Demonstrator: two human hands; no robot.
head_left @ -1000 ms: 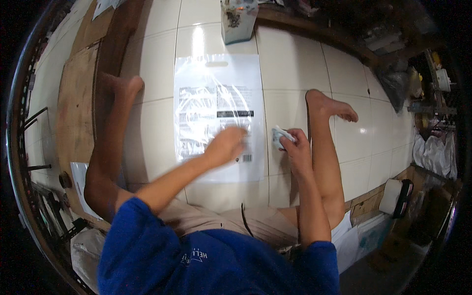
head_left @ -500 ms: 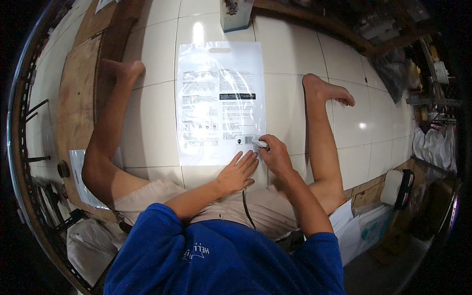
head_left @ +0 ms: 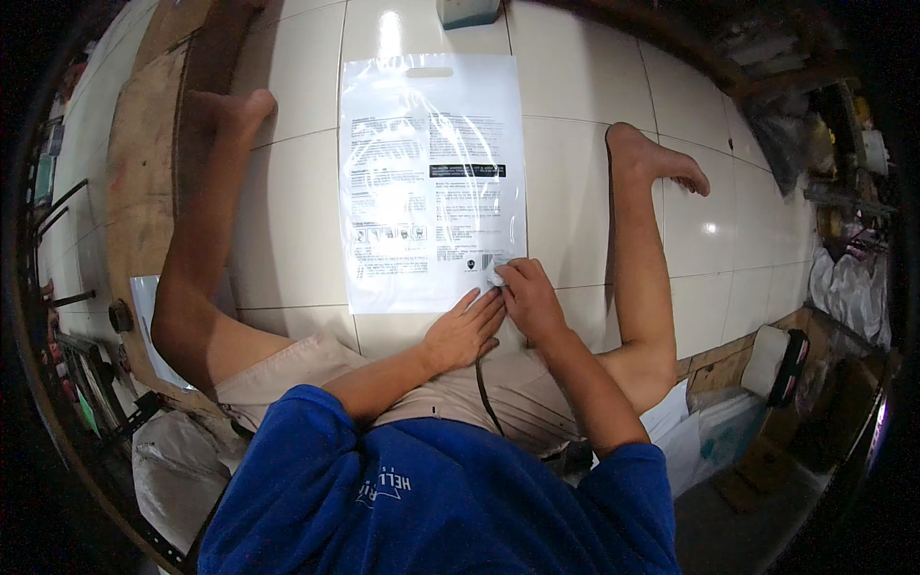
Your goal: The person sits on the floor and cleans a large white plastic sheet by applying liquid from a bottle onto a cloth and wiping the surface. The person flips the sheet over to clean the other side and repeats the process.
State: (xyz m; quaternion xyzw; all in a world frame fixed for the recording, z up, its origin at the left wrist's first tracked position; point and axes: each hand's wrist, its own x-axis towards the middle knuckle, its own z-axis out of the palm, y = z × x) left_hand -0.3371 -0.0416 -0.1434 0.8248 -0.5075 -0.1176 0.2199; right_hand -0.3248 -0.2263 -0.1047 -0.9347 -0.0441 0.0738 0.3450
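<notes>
Hands [head_left: 498, 311] together, flat on printed bag [head_left: 426, 182]

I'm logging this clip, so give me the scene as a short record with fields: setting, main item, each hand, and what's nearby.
Setting: person seated on white glossy tiled floor, legs spread
Main item: flat clear plastic bag with printed text and a handle slot, lying between the legs
Left hand: flat, fingers at the bag's near edge
Right hand: pinching a small white piece at the bag's near right corner
Nearby: pale box beyond the bag's far end; wooden board along the person's left
</notes>
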